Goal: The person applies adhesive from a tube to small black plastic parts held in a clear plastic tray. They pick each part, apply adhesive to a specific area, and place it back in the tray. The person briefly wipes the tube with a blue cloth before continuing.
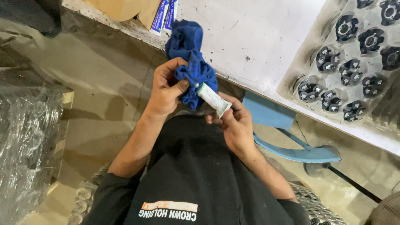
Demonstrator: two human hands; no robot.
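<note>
White counter [250, 33] ahead; I see one blue cloth [192, 62], one tube [213, 99]. Left hand [166, 89] grip pinching cloth; right hand [235, 123] pinching tube.

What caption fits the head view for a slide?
Left hand presses a blue rag on a small tube held by the right hand.

Nozzle end of white tube [213, 99] buried in blue cloth [192, 68]; can't tell if capped. Right hand [235, 123] fingers hide tube's crimped end. Tray of black parts [354, 62] cut off at top & right edges. Boxes [164, 14] cut off at top.
</note>
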